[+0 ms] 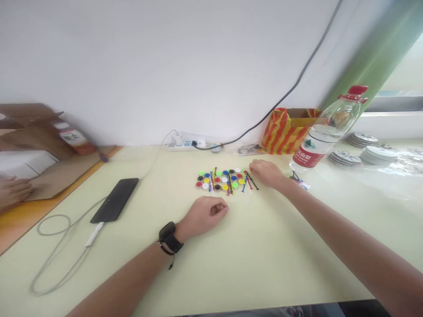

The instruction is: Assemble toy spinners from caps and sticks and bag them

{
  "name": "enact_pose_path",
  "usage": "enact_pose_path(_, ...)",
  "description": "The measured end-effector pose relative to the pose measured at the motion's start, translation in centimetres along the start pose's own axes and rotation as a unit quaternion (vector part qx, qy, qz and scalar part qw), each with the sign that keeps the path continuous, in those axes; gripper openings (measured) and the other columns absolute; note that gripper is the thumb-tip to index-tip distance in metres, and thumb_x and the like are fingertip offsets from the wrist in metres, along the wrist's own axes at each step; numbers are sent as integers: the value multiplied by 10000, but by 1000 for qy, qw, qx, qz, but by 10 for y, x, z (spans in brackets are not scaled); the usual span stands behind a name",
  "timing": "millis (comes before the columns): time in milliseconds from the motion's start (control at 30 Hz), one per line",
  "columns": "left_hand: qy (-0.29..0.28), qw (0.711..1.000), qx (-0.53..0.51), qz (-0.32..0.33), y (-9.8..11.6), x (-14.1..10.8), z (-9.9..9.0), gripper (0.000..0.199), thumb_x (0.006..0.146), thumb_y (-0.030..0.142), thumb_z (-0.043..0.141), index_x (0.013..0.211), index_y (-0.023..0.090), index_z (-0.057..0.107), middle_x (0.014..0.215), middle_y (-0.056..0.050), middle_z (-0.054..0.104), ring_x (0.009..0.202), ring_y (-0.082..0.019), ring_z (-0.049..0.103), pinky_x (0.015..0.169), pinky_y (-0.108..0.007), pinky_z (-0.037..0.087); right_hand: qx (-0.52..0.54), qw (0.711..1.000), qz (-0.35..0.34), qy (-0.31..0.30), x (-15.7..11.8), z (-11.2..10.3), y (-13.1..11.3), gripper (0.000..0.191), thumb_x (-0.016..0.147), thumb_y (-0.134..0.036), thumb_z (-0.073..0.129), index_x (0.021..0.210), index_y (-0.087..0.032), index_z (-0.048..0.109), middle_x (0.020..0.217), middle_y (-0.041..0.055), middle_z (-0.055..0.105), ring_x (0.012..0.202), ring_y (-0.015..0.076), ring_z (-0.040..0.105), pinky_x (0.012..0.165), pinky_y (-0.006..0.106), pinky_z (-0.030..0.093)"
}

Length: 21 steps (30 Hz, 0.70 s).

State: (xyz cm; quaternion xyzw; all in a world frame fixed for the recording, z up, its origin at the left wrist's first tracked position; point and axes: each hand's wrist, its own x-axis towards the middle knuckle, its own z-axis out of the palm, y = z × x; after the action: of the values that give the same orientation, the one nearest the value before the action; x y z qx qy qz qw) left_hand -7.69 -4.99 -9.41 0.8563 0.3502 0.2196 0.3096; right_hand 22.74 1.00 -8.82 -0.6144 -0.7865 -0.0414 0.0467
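Observation:
Small round discs (225,180) in red, blue, yellow, green, black and white lie in rows on the pale table. Thin arrow-shaped plastic pieces (230,182) in several colours lie across and beside them. My left hand (202,216), with a black watch (170,237) on its wrist, rests just in front of the discs. Its fingers are curled and the thumb meets the index finger, with nothing visible between them. At the right end of the rows is my right hand (267,173), fingers closed beside the arrows; whatever its fingertips hold is hidden.
A large water bottle (325,132) and a striped bag (284,132) stand to the right, before stacked white discs (380,154). On the left lie a phone (114,200) and its cable. A power strip (187,144) sits by the wall. Another person's hand (15,193) shows far left.

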Motion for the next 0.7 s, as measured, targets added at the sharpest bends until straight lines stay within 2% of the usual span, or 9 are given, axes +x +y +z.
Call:
enact_pose_path(100, -1, 1000, 4, 0, 0, 0, 0, 207, 934, 319, 564, 847, 211, 716, 661, 16, 614, 585, -126, 484, 554, -236, 378, -18, 1000, -10, -14, 4, -10, 9, 205, 918, -61, 465, 891, -176, 633, 976, 118, 690, 951, 246, 599, 761, 320, 346)
enact_pose_path(233, -2, 1000, 7, -3, 0, 0, -1, 217, 941, 330, 559, 848, 210, 714, 664, 16, 613, 588, -127, 488, 559, -235, 379, -17, 999, -16, -41, 5, -19, 16, 208, 866, -36, 482, 902, -178, 628, 884, 101, 696, 832, 233, 604, 697, 316, 340)
enact_pose_path(367, -5, 1000, 6, -3, 2, 0, -2, 221, 945, 335, 555, 850, 208, 709, 681, 13, 622, 601, -129, 493, 572, -236, 382, 0, 999, -10, -50, 4, -25, 19, 291, 841, -62, 509, 1064, -199, 636, 1041, 94, 710, 923, 230, 622, 708, 299, 379)
enact_pose_path(467, -2, 1000, 8, -5, 2, 0, -2, 226, 945, 337, 553, 845, 207, 709, 677, 13, 616, 600, -129, 489, 570, -237, 380, 5, 999, 15, -44, 5, -29, 20, 313, 851, -92, 514, 1116, -201, 641, 1130, 110, 704, 992, 249, 629, 725, 304, 403)
enact_pose_path(600, -2, 1000, 7, -9, 1, 0, -2, 215, 943, 329, 557, 845, 210, 707, 681, 16, 620, 605, -127, 491, 566, -234, 375, 1, 997, 72, -18, 4, -36, 24, 243, 906, -136, 474, 1059, -176, 659, 1054, 142, 716, 909, 272, 649, 713, 335, 418)
enact_pose_path(700, -3, 1000, 6, -8, -1, 0, -1, 199, 937, 320, 567, 848, 211, 708, 684, 19, 628, 609, -124, 494, 569, -230, 374, 13, 993, 115, 24, -5, -32, 19, 280, 986, -232, 413, 1156, -165, 626, 1099, 158, 712, 946, 288, 658, 745, 356, 445)
